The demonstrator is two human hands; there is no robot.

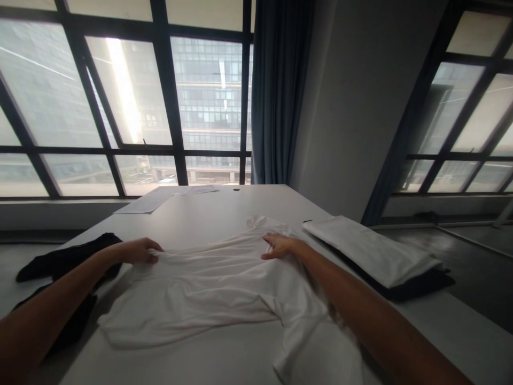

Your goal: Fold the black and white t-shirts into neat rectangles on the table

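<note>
A white T-shirt (208, 289) lies spread and wrinkled across the white table, with its sleeve end hanging toward me at the lower right. My left hand (139, 251) pinches the far left corner of the cloth between thumb and fingers. On the upper right part of the shirt rests my right hand (282, 246), its fingers stretched out and the thumb apart, touching the fabric. Part of the shirt is hidden behind my right forearm.
Black clothing (76, 262) lies crumpled at the left, partly behind my left arm. To the right, a folded white garment (372, 248) sits on a dark one (425, 283). Papers (148, 201) lie at the back left of the table (208, 206). Windows and a blue curtain (278, 91) stand beyond.
</note>
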